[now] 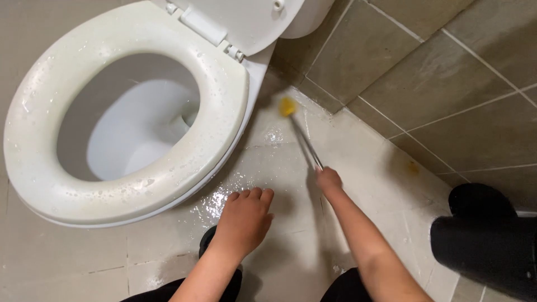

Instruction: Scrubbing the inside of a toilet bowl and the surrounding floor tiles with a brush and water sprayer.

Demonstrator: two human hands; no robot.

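Wet floor (pixel 279 168) first, pale glossy tiles, sheen and droplets pooling beside the bowl; behind it the wall (pixel 436 72), bigger matte grey-brown tiles cut by thin light grout lines; upper left, the white toilet (pixel 128 112), smooth oval seat beaded with water, lid hinged up, bowl hollow and pale blue-white inside. Lower right, a black rounded container (pixel 486 240), dull plastic look, standing on the floor against the wall. Now the hands: left hand (pixel 244 218) pressed down on the wet tile just in front of the toilet base, fingers curled under, knuckles forward, holding nothing I can see; right hand (pixel 328 179) stretched out, fingers clenched round the end of a thin metallic handle; that's the brush (pixel 288 106), slim straight rod running up and left, small yellow head blurred, down at the corner where floor meets wall, just beside the toilet's pedestal.
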